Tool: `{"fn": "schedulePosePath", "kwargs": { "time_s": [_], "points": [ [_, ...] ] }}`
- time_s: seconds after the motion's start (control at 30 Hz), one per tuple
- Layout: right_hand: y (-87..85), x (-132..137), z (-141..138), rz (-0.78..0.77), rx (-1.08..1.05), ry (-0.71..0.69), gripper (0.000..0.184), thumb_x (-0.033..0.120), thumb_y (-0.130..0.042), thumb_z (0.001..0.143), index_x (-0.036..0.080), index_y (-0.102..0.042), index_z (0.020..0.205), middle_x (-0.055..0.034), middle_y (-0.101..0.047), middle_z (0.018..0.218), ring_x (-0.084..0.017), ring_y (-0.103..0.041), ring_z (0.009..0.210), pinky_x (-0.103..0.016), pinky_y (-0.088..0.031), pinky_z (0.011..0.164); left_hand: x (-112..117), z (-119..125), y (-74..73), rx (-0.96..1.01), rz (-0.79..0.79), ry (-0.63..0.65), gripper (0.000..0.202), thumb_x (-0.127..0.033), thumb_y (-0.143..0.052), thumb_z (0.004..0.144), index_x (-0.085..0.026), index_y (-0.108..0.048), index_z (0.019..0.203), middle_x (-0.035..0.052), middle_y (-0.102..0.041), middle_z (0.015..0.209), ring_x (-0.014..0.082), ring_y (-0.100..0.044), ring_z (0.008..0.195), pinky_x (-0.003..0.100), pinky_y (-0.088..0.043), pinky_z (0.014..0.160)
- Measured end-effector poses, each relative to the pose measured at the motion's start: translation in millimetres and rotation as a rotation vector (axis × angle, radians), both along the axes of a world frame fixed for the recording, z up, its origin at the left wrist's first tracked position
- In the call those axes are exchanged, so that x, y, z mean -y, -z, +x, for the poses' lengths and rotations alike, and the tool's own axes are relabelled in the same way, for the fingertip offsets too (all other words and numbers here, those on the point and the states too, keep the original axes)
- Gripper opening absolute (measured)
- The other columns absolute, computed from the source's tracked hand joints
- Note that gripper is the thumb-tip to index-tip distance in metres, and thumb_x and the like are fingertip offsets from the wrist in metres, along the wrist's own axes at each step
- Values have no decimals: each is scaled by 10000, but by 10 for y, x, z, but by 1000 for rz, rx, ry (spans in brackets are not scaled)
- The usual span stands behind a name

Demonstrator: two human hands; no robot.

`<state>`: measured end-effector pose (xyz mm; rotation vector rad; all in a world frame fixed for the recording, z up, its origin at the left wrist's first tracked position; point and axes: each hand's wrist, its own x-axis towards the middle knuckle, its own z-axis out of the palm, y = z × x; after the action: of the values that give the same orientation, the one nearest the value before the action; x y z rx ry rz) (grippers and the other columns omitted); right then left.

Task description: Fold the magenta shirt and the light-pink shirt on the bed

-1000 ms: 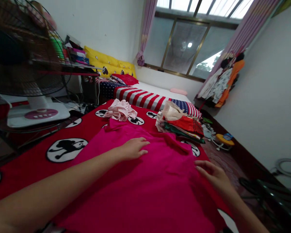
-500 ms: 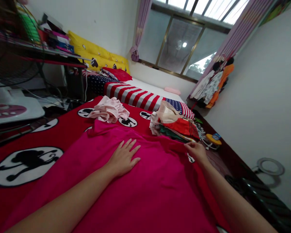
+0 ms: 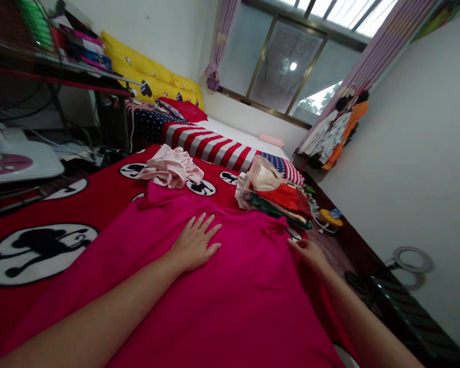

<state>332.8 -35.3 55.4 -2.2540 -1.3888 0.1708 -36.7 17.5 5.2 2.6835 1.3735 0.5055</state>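
Right hand (image 3: 309, 254) has moved lower along the matte, creased magenta cloth (image 3: 230, 306).

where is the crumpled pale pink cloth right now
In the head view, the pale pink cloth lies left of centre on the red patterned cover, just beyond the magenta garment and left of the stacked clothes.

The bright magenta garment (image 3: 222, 301) lies spread out, lightly wrinkled, on a red patterned cloth (image 3: 109, 191).
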Motion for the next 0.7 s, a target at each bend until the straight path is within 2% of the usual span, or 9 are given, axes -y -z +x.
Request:
{"fn": "schedulePosePath", "kwargs": {
  "time_s": [0.07, 0.13, 0.23, 0.33, 0.43, 0.53, 0.6, 0.7],
  "points": [
    [7, 67, -53, -4, 4, -14, 342, 501, -696, 598, 205, -562, 493, -17, -575, 468, -185, -558, 512, -267, -347, 490, 3, 2, -1, -4, 5, -1, 578, -541, -377, 918, -268, -428, 1425, 81, -296, 1542, 315, -205, 1431, 522, -145, 1144],
    [17, 109, -98, 35, 8, 6, 331, 488, -661, 630, 211, -530, 506, -11, -564, 472, -174, -542, 508, -261, -339, 483, 9, 2, -10, -11, 5, -2, 575, -534, -377, 919, -263, -431, 1424, 86, -303, 1538, 318, -215, 1427, 522, -147, 1144],
    [35, 167, -99, 101, 3, 85, 289, 480, -594, 685, 207, -547, 604, -37, -620, 558, -182, -566, 535, -265, -366, 485, 17, -1, -25, -13, 1, 2, 572, -529, -383, 919, -262, -433, 1423, 85, -305, 1537, 320, -221, 1425, 523, -151, 1143],
    [62, 247, -27, 121, 14, 147, 260, 451, -635, 644, 198, -582, 667, -69, -665, 647, -213, -610, 603, -286, -413, 530, 17, -5, -22, -10, 2, -3, 568, -532, -388, 917, -270, -437, 1419, 78, -306, 1537, 314, -226, 1425, 519, -154, 1144],
    [48, 329, 67, 67, 38, 154, 224, 404, -704, 571, 211, -590, 571, -70, -644, 589, -252, -629, 632, -325, -428, 582, 11, -4, -10, -1, 5, -4, 565, -531, -391, 916, -274, -439, 1417, 76, -299, 1540, 310, -222, 1426, 518, -151, 1144],
    [-47, 331, 102, 48, 78, 189, 169, 343, -690, 585, 217, -595, 525, -86, -628, 569, -302, -640, 688, -369, -420, 615, 10, 3, -12, -1, -8, -4, 568, -530, -393, 915, -273, -435, 1419, 74, -286, 1545, 307, -204, 1433, 518, -144, 1147],
    [-115, 243, 47, 95, 88, 182, 91, 301, -645, 633, 211, -646, 642, -108, -674, 701, -307, -645, 796, -370, -426, 657, 15, 6, -22, 0, -16, -8, 568, -525, -399, 914, -271, -434, 1420, 73, -283, 1547, 306, -197, 1435, 518, -142, 1149],
    [-123, -10, -168, 163, 9, 57, 190, 287, -630, 672, 196, -679, 832, -91, -695, 816, -255, -644, 842, -322, -450, 686, 26, 4, -41, 6, -17, -8, 564, -514, -409, 915, -261, -439, 1418, 79, -290, 1543, 312, -199, 1434, 524, -144, 1149]
  ]
}}
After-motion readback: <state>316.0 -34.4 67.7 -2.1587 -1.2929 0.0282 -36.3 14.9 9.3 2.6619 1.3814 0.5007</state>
